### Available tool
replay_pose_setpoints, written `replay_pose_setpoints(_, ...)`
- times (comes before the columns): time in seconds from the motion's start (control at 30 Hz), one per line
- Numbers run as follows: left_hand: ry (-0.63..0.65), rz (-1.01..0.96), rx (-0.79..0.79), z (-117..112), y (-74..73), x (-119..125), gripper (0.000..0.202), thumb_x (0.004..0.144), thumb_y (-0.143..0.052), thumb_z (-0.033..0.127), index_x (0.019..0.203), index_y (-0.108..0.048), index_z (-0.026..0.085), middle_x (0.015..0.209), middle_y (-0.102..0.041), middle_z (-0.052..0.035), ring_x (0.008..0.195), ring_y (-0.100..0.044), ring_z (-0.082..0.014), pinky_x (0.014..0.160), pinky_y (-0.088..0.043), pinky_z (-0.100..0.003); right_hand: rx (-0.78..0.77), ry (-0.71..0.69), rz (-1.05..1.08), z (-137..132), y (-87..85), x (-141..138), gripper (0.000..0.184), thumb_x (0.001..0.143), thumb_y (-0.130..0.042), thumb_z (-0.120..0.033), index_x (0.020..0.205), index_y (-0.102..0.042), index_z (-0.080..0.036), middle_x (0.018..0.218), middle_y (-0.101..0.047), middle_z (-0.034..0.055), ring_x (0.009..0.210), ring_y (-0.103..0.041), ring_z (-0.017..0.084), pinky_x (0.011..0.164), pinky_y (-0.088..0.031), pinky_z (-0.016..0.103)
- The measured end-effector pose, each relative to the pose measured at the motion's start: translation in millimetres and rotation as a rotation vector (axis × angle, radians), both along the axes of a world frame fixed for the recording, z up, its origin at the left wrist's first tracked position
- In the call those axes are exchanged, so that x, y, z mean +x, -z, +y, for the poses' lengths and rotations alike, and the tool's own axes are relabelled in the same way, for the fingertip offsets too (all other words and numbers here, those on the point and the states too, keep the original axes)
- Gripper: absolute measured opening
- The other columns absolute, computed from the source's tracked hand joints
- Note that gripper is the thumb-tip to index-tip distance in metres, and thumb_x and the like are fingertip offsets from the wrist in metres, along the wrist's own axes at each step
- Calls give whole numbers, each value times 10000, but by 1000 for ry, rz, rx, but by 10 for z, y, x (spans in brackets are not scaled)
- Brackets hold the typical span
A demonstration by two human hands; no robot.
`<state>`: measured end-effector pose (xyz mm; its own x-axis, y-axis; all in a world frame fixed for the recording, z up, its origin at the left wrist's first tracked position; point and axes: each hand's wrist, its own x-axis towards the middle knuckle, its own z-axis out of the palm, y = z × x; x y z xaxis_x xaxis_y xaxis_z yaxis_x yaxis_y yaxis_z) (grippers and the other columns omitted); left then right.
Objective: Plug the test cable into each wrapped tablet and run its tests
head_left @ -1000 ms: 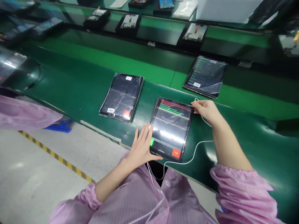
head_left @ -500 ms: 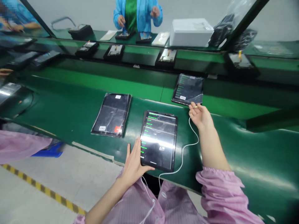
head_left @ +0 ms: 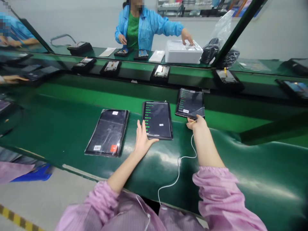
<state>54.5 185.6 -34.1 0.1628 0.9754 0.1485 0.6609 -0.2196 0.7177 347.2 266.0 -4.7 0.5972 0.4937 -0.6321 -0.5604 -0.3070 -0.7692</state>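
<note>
My left hand [head_left: 143, 140] lies against the lower left corner of the middle tablet [head_left: 157, 119], fingers stretched out and thumb along its bottom edge. The tablet's dark screen shows a column of green text lines. My right hand [head_left: 197, 123] is at the bottom edge of the right tablet [head_left: 191, 102], which also shows green lines and a white label. Its fingers are closed around the end of a thin white cable [head_left: 178, 170]; the tip is hidden. Left of my hands lies a film-covered tablet [head_left: 107, 133] with an orange sticker.
A green work surface [head_left: 64, 128] runs before me. Beyond it, black trays with opened devices [head_left: 161, 72] line a dark strip. Across from me, a co-worker in a blue jacket [head_left: 146, 29] reaches to a white foam box [head_left: 184, 54]. Another person's hand [head_left: 14, 79] shows at left.
The middle tablet has slid forward, away from my body, with my left hand at its corner. My right hand has turned in toward the right tablet's edge. The co-worker's arm now reaches the foam box.
</note>
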Motion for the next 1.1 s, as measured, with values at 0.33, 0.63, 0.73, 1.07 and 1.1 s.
replay_pose_setpoints(0.33, -46, -180, -53, 1207, -405, 527, 1089, 669, -907, 253, 1535, -257, 139, 1650, 43, -325, 1505, -125, -525, 1182, -174, -703, 288, 48, -253, -39, -110, 4, 349, 992, -519, -423, 753, -381, -211, 620, -441, -80, 401, -285, 34, 375, -272, 171)
replay_pose_setpoints(0.63, 52, -702, -287, -107, -297, 755, 500, 788, -784, 359, 1239, -641, 198, 1471, -556, -152, 1356, -543, -317, 1177, -380, -478, 414, -96, -300, -140, -316, 96, 429, 813, -641, -322, 638, -259, -234, 375, -393, -98, 287, -173, 18, 332, -211, 172)
replay_pose_setpoints(0.73, 49, -920, -477, -253, -266, 694, 460, 868, -690, 491, 1173, -656, 150, 1264, -684, -181, 1173, -673, -295, 1066, -488, -471, 459, -144, -288, -532, -322, -42, 458, 810, -652, -357, 614, -260, -223, 366, -384, -99, 289, -159, 10, 345, -236, 174)
replay_pose_setpoints(1.07, 85, -1414, -871, -691, -391, 447, 275, 941, -627, 431, 1047, -677, 183, 986, -754, -62, 846, -719, -183, 708, -561, -266, 274, -456, -219, -2600, -130, -867, 534, 601, -876, -600, 748, -638, -146, 464, -404, -89, 382, -290, 36, 405, -316, 207)
replay_pose_setpoints(1.1, 69, -1430, -876, -727, -392, 395, 238, 922, -660, 389, 1051, -680, 190, 973, -755, -48, 822, -715, -173, 683, -551, -249, 251, -436, -233, -2777, -174, -770, 558, 587, -884, -598, 840, -668, -150, 506, -439, -81, 395, -326, 44, 403, -318, 203)
